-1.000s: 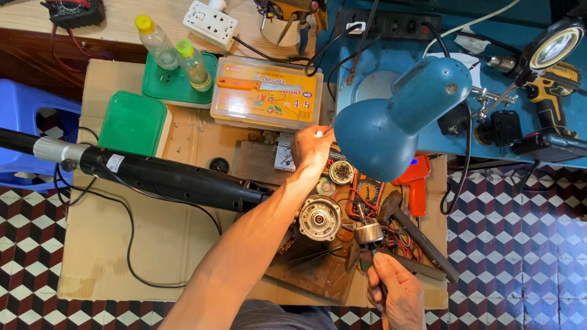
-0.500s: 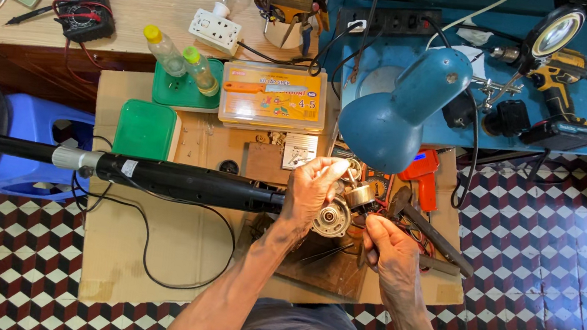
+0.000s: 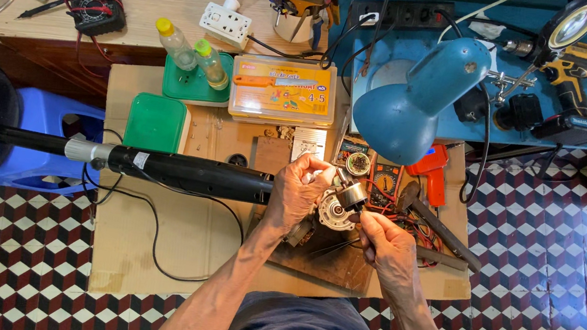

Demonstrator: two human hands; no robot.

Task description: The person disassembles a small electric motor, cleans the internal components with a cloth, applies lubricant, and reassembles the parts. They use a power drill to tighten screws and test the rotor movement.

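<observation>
- At centre frame, over the wooden board (image 3: 341, 264), the left hand (image 3: 295, 191) was wrapped around the small round motor (image 3: 335, 211), gripping it firmly.
- At four o'clock from the motor, the right hand (image 3: 385, 242) pinched a thin part against it; what it was, I could not tell.
- Judged risk: the motor could twist and slip, straining the wires (image 3: 416, 228) tangled at three o'clock.

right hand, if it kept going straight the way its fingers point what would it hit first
The right hand points up and left at the small round motor that the left hand grips, so it would likely meet that first; depth is unclear.
</observation>
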